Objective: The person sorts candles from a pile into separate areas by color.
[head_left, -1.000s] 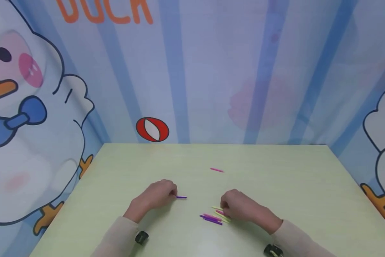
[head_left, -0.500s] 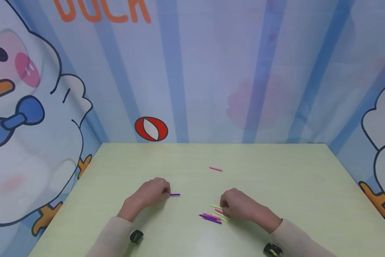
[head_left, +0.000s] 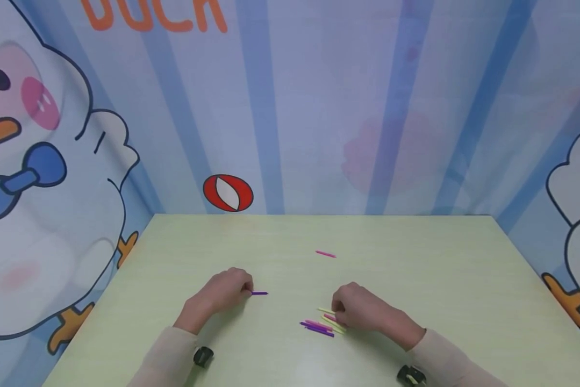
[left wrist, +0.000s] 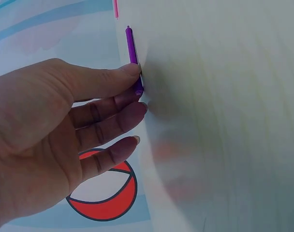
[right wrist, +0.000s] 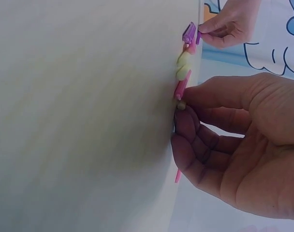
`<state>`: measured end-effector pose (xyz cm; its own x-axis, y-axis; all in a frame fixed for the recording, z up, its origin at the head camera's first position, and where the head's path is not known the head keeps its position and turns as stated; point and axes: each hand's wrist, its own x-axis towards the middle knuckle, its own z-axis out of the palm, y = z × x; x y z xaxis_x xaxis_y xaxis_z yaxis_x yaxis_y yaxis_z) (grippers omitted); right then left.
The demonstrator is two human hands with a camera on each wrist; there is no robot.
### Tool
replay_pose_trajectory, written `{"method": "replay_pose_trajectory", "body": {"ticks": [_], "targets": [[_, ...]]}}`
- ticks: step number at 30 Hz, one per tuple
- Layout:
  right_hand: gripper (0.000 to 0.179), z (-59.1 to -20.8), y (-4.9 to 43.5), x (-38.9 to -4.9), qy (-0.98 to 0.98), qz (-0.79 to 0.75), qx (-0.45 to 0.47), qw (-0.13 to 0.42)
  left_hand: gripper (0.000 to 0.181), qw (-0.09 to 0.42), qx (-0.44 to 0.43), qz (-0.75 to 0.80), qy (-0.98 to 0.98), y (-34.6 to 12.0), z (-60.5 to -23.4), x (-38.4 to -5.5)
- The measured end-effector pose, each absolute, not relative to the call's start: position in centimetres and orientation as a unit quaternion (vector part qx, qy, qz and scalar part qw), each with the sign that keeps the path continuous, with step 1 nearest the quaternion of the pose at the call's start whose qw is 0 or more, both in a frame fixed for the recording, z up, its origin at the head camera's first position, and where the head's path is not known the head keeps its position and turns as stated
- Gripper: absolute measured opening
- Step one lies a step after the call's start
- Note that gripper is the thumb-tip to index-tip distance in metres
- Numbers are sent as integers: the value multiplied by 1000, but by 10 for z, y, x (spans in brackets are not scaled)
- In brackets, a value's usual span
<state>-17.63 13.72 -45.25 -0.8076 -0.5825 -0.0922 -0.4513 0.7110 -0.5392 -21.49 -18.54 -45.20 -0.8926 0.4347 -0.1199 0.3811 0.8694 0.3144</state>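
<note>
My left hand pinches a thin purple stick by one end, low at the table, left of the pile. In the left wrist view its thumb lies on the stick and the other fingers spread loosely. On the right, my right hand holds the end of a pale yellow stick between thumb and fingertips. Close beside those fingertips lie a bright pink stick, further yellow sticks and several purple sticks. The right hand covers part of this pile in the head view.
A single pink stick lies farther back on the pale table. Behind the table hangs a blue striped backdrop with printed ducks and a red ball. Dark wrist devices sit at both sleeves.
My left hand has drawn the purple stick a short way left, away from the pile. The right hand stays in place at the pile.
</note>
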Motion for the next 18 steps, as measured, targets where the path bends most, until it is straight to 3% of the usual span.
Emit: {"method": "replay_pose_trajectory", "body": {"ticks": [18], "targets": [[14,-453,137,-178,914,-265,-274,136,6,113,196,140,964,-183,-448,-213]]}}
